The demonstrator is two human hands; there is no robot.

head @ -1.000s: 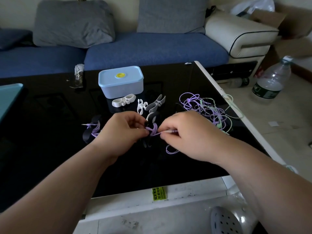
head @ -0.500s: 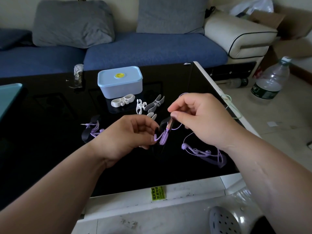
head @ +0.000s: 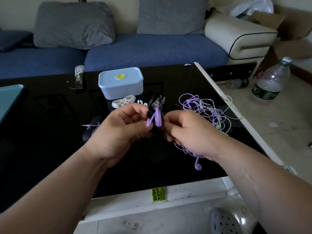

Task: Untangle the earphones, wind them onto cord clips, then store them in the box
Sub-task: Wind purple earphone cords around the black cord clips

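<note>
Where the blue sofa [head: 152, 51] with its two grey cushions [head: 72, 24] fills the upper part of the frame, a glossy black table [head: 50, 157] spreads beneath it across the middle. Two bare forearms come in from the bottom corners and meet just right of centre, above the tabletop.

The left hand [head: 121, 130] has its fingers curled and pinches a black cord clip [head: 154, 129], holding it roughly upright and raised off the table. Several turns of a purple earphone [head: 158, 119] cord are wound round the middle of that clip. The right hand [head: 190, 132], fingers also curled, pinches the cord right beside the clip's right edge. Loose loops of the same cord hang out beneath the right palm, and one purple earbud [head: 197, 166] lies on the table below the wrist.

Above the hands, at upper centre, stands the pale blue box [head: 120, 83] with its lid on and a yellow dot on top. A large plastic water bottle [head: 270, 81] stands on the floor at the right edge.

Right of the box, near the table's right rim, lies a tangle of earphones [head: 206, 110], purple and pale green cords knotted together. White cord clips [head: 124, 101] lie just in front of the box, partly hidden behind the hands. Left of the left hand rests another black clip [head: 87, 134], already wound with purple cord, its plug pointing left.
</note>
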